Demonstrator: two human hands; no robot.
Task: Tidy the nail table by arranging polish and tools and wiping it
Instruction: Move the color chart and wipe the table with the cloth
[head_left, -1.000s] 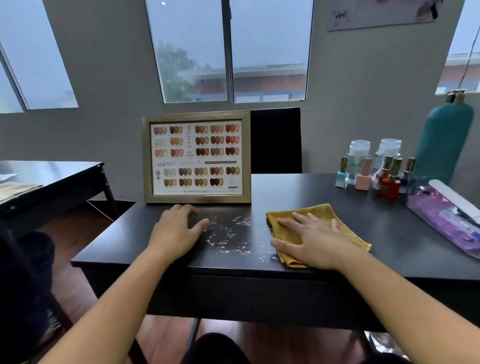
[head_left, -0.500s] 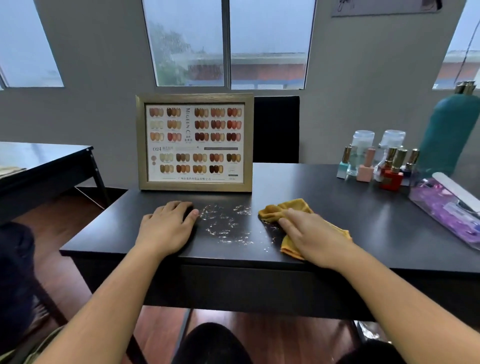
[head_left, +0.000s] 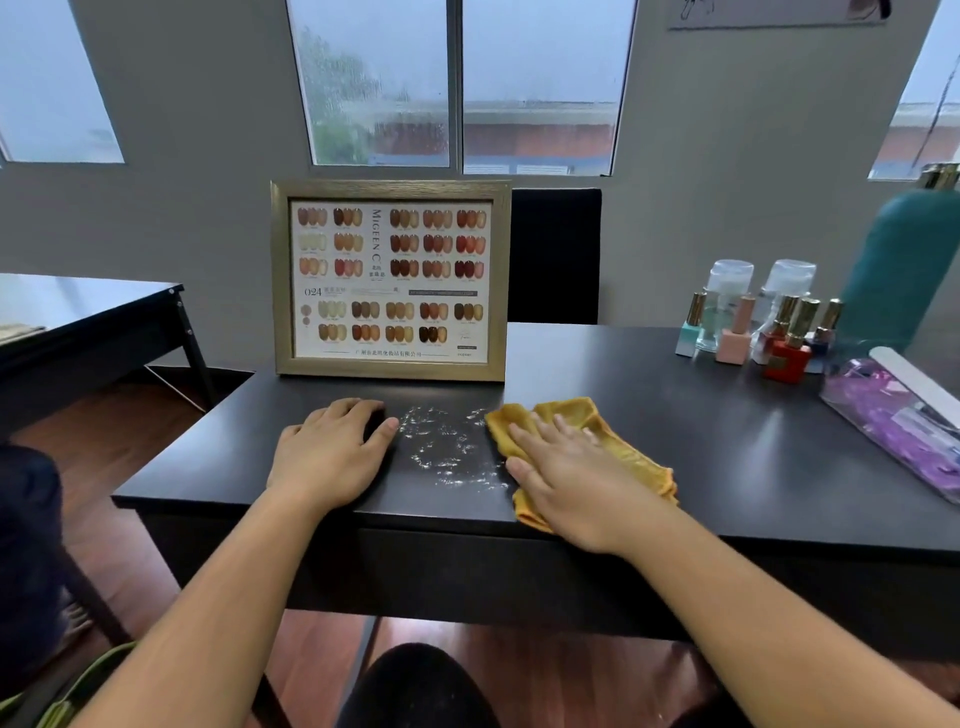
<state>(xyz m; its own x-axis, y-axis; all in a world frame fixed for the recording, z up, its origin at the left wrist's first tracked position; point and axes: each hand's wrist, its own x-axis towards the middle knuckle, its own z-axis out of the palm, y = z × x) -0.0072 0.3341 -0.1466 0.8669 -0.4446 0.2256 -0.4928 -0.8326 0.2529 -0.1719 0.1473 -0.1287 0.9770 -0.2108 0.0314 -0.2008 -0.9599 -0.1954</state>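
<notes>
While left hand (head_left: 332, 457) stays flat, right hand (head_left: 576, 483), fingers wide, pressed cloth (head_left: 613, 441) w/ more spread than before.

Framed colour chart (head_left: 390, 279): "MIGEEN C" printed vertically at upper centre; "024" at left, mid-height; Chinese line along bottom; smaller print illegible.
</notes>
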